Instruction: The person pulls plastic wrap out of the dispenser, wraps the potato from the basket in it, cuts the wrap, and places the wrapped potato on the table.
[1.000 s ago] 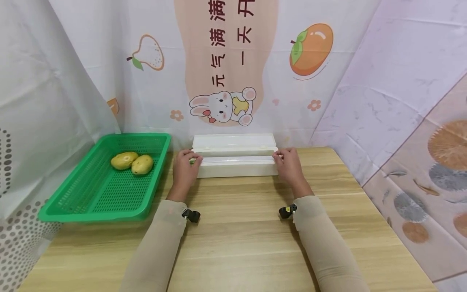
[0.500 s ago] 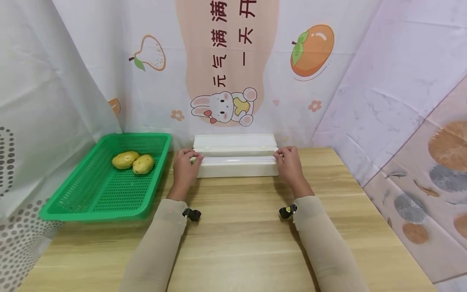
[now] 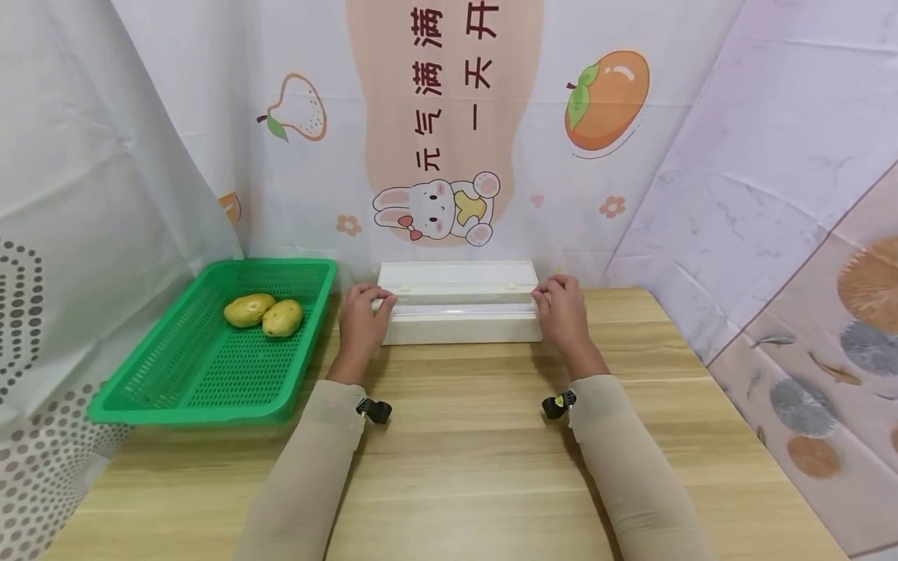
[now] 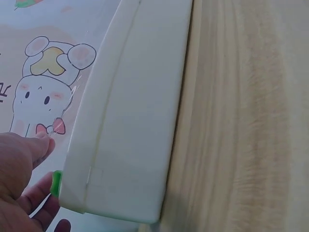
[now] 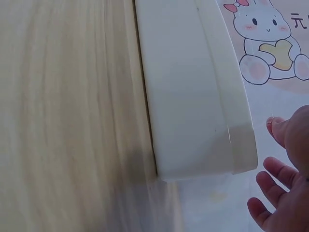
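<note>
A long white box [image 3: 463, 329] stands at the table's back edge, its lid [image 3: 456, 274] raised behind it. Clear film [image 4: 73, 94] shows beside the box in the left wrist view. The left hand [image 3: 361, 323] pinches the film between thumb and forefinger at the box's left end, close to a green end piece [image 4: 56, 183]. At the right end the right hand [image 3: 564, 318] has its thumb and forefinger together at the film's edge; in the right wrist view its other fingers [image 5: 274, 191] are bent and apart from the box.
A green perforated basket [image 3: 281, 405] on the left holds two yellow potatoes [image 3: 249, 310] [image 3: 284, 319]. The wooden table [image 3: 449, 467] extends in front of the box. A printed curtain [image 3: 547, 156] hangs behind, and patterned sheets line both sides.
The head view has shifted slightly. Both hands have risen a little relative to the box, and the green piece by the left fingers no longer shows in the head view.
</note>
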### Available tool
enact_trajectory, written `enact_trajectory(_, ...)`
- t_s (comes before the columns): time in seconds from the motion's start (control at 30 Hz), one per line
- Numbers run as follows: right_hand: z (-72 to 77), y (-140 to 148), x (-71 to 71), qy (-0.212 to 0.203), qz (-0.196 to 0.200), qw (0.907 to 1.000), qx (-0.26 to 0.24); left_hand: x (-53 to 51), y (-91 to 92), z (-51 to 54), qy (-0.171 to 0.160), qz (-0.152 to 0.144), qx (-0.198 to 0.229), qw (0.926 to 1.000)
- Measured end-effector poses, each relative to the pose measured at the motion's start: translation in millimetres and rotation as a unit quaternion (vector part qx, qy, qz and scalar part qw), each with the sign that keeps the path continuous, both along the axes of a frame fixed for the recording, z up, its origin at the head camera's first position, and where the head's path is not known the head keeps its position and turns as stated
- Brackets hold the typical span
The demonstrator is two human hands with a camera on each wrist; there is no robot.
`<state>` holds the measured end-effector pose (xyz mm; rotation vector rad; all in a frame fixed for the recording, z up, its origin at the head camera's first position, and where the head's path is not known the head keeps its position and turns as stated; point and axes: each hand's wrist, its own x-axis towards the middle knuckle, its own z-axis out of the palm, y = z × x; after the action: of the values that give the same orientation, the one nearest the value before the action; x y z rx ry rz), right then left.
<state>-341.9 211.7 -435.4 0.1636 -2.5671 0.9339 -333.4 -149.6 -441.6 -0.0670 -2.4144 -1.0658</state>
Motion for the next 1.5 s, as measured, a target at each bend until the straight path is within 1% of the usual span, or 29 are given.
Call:
enact_trajectory(0.13, 0.5, 2.6, -1.7, 0.007, -0.006, 0.9999, 0.012, -1.9, 0.1, 3.7, -0.005, -0.002, -0.005, 1.0)
enact_trajectory(0.27, 1.9, 6.2, -1.8, 0.011, -0.008, 0.9995, 0.028, -4.4, -0.4, 7.1, -0.016, -0.004, -0.027, 0.9995)
enact_trajectory(0.37, 5.5, 8.8, -2.9, 0.013, -0.001, 0.999, 0.042, -6.7, -0.7, 11.8, -0.019, 0.003, -0.041, 0.999)
enact_trajectory(0.5, 13.2, 11.4, -6.1, 0.016, 0.004, 0.998, 0.06, -9.0, -0.1, 21.5, -0.021, 0.01, -0.049, 0.9985)
enact_trajectory(0.63, 19.0, 12.9, -7.4, 0.013, 0.004, 0.9979, 0.063, -9.7, 0.0, 29.3, -0.026, 0.013, -0.054, 0.9981)
enact_trajectory(0.77, 22.2, 14.4, -8.0, 0.007, 0.005, 0.9983, 0.057, -9.6, -0.6, 33.7, -0.036, 0.012, -0.057, 0.9976)
enact_trajectory(0.93, 27.3, 15.3, -6.6, 0.01, 0.011, 0.9984, 0.054, -8.7, -1.8, 37.6, -0.041, 0.01, -0.061, 0.9973)
enact_trajectory(1.17, 35.2, 15.3, -6.5, 0.017, 0.008, 0.9982, 0.057, -7.1, -2.4, 44.7, -0.027, 0.011, -0.064, 0.9976)
enact_trajectory(1.4, 41.3, 15.9, -5.7, 0.03, 0.014, 0.998, 0.054, -5.1, -4.8, 51.7, -0.007, 0.022, -0.091, 0.9956)
enact_trajectory(1.5, 43.6, 16.9, -5.5, 0.037, 0.015, 0.998, 0.049, -3.9, -5.0, 54.3, -0.002, 0.021, -0.092, 0.9955)
